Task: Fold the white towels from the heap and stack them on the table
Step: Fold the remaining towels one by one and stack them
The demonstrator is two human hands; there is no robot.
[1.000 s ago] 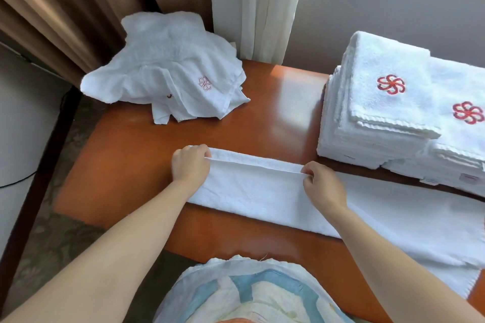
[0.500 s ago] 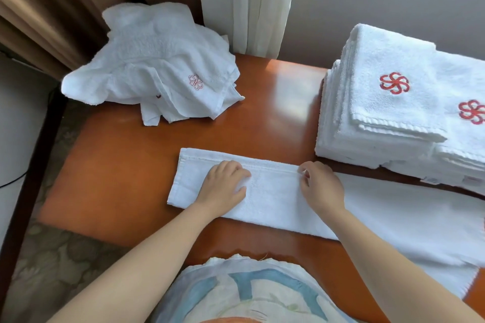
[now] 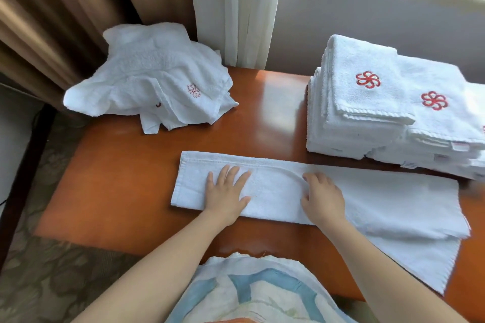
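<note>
We log left hand off far edge, now flat, fingers spread, on towel strip, 6 o'clock on table. Right hand bent-fingered at crease; pinch or press, cannot tell. Lengthwise fold down; cross-folds next, then stack at 2 o'clock.

On the table: heap at far left, stack at far right, well apart. The towel lies lengthwise along the near edge, in front of both. On it, the left hand rests on the left part and the right hand near the middle.
</note>
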